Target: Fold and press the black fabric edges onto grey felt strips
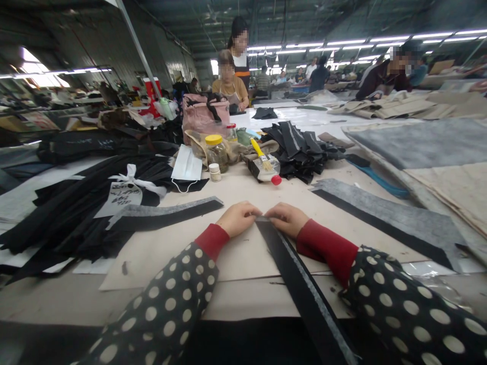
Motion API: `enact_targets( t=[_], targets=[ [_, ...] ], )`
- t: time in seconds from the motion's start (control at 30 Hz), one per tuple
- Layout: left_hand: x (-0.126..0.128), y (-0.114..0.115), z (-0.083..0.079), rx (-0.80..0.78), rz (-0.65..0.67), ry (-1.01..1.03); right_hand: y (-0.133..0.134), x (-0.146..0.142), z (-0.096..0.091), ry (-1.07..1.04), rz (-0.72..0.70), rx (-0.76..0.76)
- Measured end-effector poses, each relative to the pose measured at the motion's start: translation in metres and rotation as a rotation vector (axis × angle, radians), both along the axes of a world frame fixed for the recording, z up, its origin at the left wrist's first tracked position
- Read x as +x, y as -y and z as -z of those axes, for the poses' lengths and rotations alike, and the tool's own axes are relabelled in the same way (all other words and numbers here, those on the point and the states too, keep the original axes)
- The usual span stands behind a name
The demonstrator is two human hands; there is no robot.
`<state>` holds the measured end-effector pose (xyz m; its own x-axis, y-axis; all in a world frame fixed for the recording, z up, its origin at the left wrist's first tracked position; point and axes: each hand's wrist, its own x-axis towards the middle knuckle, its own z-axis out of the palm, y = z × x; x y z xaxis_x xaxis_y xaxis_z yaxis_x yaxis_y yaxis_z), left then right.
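Note:
A long black fabric strip point(294, 271) with a greyish-white line along it runs from the middle of the table down over the near edge. Its far end is pinched between the fingers of my left hand point(240, 218) and my right hand point(288, 218), one at each corner. Both hands are closed there, thumbs and fingertips together. Under them lies a beige sheet point(171, 253). To the left rests a black strip with grey backing point(167, 213); to the right is a larger grey-and-black piece point(391, 218).
Piled black fabric point(76, 203) with a handwritten tag point(122, 197) lies left. Ahead stand a yellow-lidded jar point(216, 152), a small white bottle point(215, 172), a face mask point(187, 165), a yellow-handled brush point(261, 152) and heaped black pieces point(300, 147). Co-workers are beyond the table.

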<state>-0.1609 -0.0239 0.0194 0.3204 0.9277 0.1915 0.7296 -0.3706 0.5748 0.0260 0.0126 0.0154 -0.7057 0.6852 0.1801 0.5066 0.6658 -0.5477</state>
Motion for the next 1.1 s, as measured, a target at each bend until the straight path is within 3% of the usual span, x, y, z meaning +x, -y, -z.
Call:
enact_targets(
  t=[0.27,0.7,0.9,1.0,1.1],
  targets=[
    [0.002,0.004,-0.004,0.048,0.020,-0.093,-0.003,-0.001,0.003,0.007,-0.029,0.044],
    [0.004,0.010,-0.007,0.265,0.183,-0.459,0.001,-0.003,0.002,0.032,-0.069,0.156],
    [0.004,0.011,-0.013,0.318,0.307,-0.648,0.005,-0.004,-0.003,0.174,-0.095,0.253],
    [-0.002,0.017,-0.013,0.311,0.348,-0.644,0.010,-0.004,-0.007,0.255,-0.089,0.284],
    [-0.009,0.024,-0.011,0.261,0.295,-0.553,0.013,-0.004,-0.011,0.281,-0.087,0.293]
  ],
)
